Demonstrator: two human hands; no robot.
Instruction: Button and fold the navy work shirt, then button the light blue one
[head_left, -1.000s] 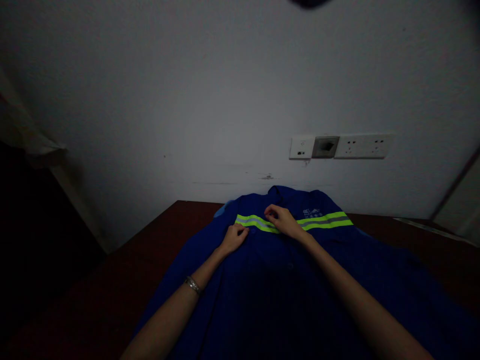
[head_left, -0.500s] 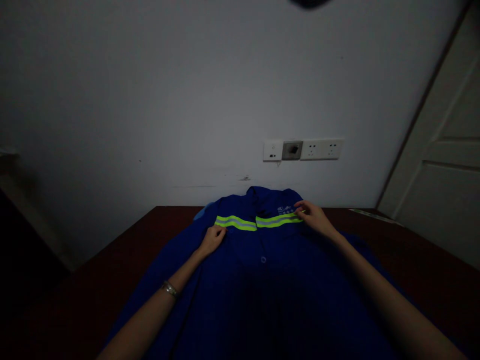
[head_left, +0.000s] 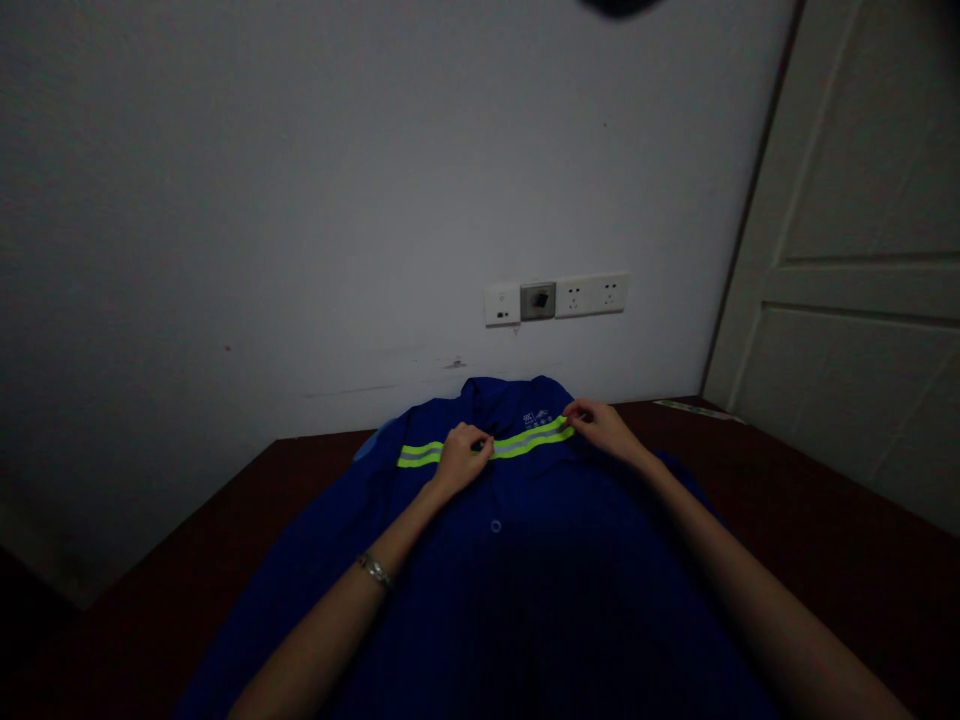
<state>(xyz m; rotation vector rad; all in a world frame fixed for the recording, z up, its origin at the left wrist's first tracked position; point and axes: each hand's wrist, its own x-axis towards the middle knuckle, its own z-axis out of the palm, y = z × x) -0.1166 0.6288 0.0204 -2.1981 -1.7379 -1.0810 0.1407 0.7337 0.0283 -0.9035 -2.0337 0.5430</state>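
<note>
A dark blue work shirt [head_left: 517, 580] with a yellow-green reflective stripe [head_left: 525, 441] across the chest lies front up on a dark red-brown table [head_left: 810, 520], collar toward the wall. My left hand [head_left: 463, 455] rests on the stripe at the shirt's middle, fingers curled and pinching the fabric by the button line. My right hand [head_left: 600, 428] sits at the stripe's right end, fingers bent and gripping the cloth there. A metal bracelet [head_left: 374, 571] is on my left wrist. A small blue button [head_left: 496, 525] shows below my left hand.
A white wall stands right behind the table with a row of sockets [head_left: 556, 299]. A white panelled door [head_left: 862, 300] is at the right. A thin pale strip [head_left: 694, 409] lies on the table's far right. The room is dim.
My left hand slid right along the stripe to the shirt's middle. My right hand stayed at the stripe's right end. The view turned right, showing more of the door.
</note>
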